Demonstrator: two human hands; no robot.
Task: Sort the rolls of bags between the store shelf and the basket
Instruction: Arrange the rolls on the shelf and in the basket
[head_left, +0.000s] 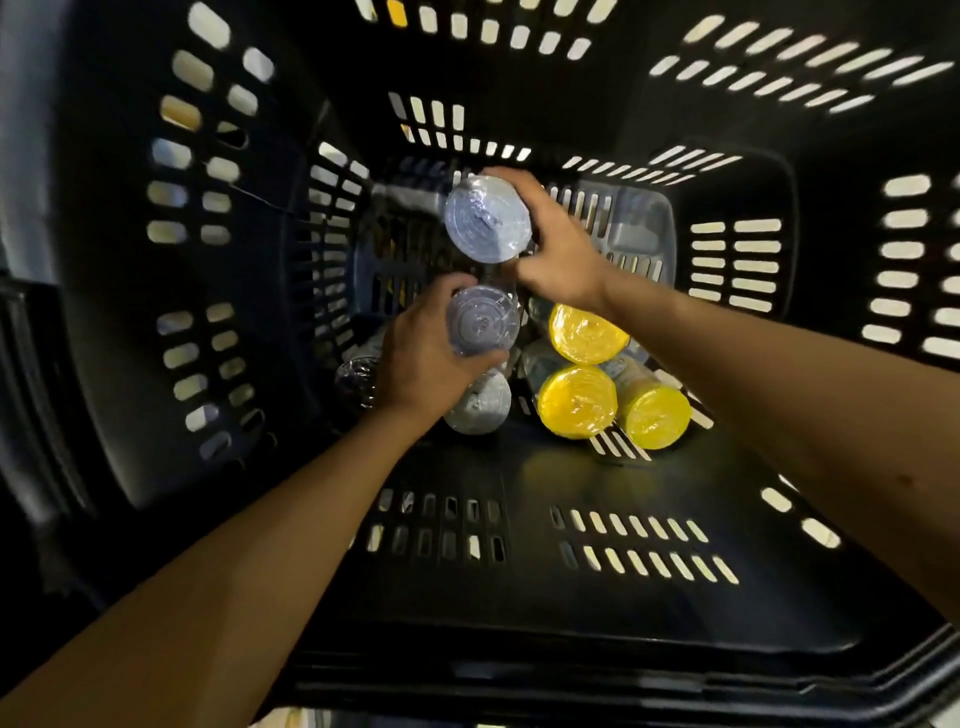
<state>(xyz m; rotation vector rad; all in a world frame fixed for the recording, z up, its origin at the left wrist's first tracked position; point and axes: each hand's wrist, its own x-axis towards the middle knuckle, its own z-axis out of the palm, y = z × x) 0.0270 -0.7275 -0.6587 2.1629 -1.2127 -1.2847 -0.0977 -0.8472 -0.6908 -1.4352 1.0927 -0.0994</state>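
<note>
Left hand reaches down into the black basket, fingers curled round a grey roll seen end-on. Just left of that hand a dark roll lies near the basket's wall. Below the hand a pale roll rests on the basket floor. Right hand grips a second grey roll just above the first, thumb and fingers wrapped round its side. Further right, three yellow rolls lie stacked on the floor, touching one another, under the right wrist.
</note>
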